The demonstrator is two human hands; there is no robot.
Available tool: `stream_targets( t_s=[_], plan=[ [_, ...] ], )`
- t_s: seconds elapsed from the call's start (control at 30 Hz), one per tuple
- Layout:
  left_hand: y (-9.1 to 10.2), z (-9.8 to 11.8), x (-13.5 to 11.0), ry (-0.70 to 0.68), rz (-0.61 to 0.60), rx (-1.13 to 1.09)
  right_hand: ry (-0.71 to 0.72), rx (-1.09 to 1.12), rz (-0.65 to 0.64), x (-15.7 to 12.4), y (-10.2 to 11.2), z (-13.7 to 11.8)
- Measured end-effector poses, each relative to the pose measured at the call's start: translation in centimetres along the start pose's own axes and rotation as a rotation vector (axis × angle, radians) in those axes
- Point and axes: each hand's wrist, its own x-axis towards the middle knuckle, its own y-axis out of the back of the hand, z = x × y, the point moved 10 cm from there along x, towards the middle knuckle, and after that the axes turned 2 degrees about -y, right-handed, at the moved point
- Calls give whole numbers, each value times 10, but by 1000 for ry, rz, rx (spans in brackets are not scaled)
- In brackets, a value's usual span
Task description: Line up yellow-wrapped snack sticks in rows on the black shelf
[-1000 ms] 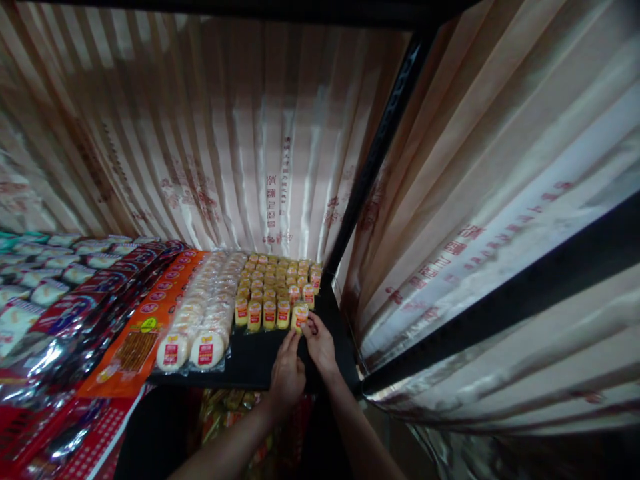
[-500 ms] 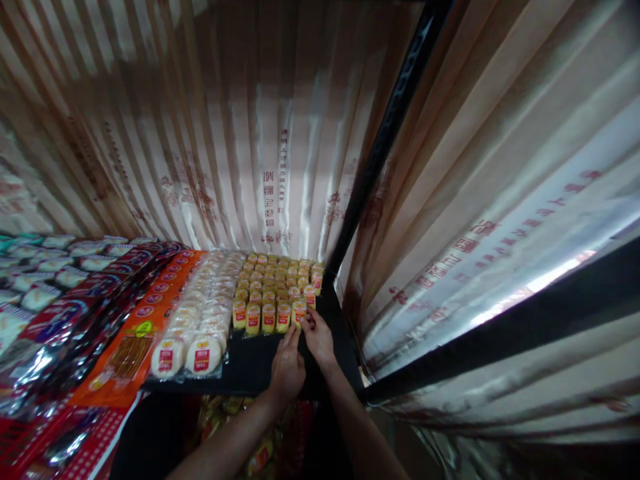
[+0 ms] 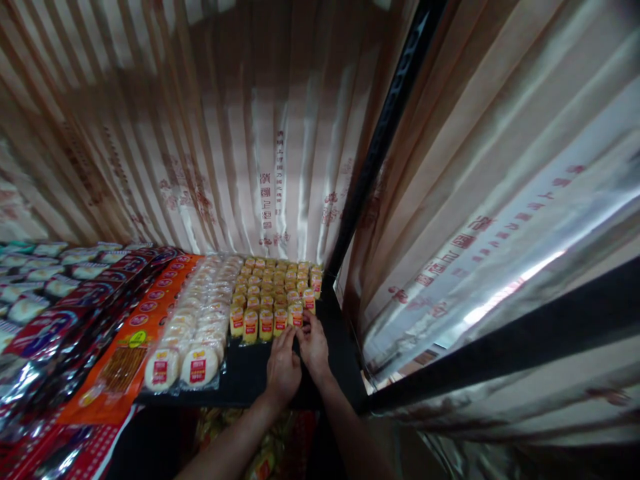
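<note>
Curtained black shelf (image 3: pixel 250 373), yellow snack packets (image 3: pixel 273 293) in rows at back right corner.
Left hand (image 3: pixel 283 363) and right hand (image 3: pixel 313 343) pressed together, fingertips on front-row end packet (image 3: pixel 296 315), now upright in line versus tilted a second ago; closed grasp unclear.

Glossy clear plastic wrapped the small yellow cakes (image 3: pixel 274 293) and round pale cakes (image 3: pixel 197 333), catching the light. A matt black shelf (image 3: pixel 250 380) lay beneath them. Shiny satin-like cloth curtains (image 3: pixel 225 133) hung in smooth pleats, beside foil-bright snack packets (image 3: pixel 45 333) and orange printed packs (image 3: pixel 125 353).
</note>
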Motion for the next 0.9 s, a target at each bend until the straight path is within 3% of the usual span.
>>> stream_targets(
  t_s=[0.3,0.53,0.7,0.8,0.9],
  plan=[
    [8,0,0,-58,94,-89,6,66,47,-3,4,4],
    [13,1,-23,-132,126,-129,-26,125,134,-22,14,-1],
    [17,-2,-63,-184,70,-199,-95,202,179,-68,22,-13],
    [11,-15,-94,-189,-24,-173,-102,194,102,-107,18,-20],
    [-3,-44,-122,-134,-139,-146,-89,63,-42,-145,2,-17]
  ],
)
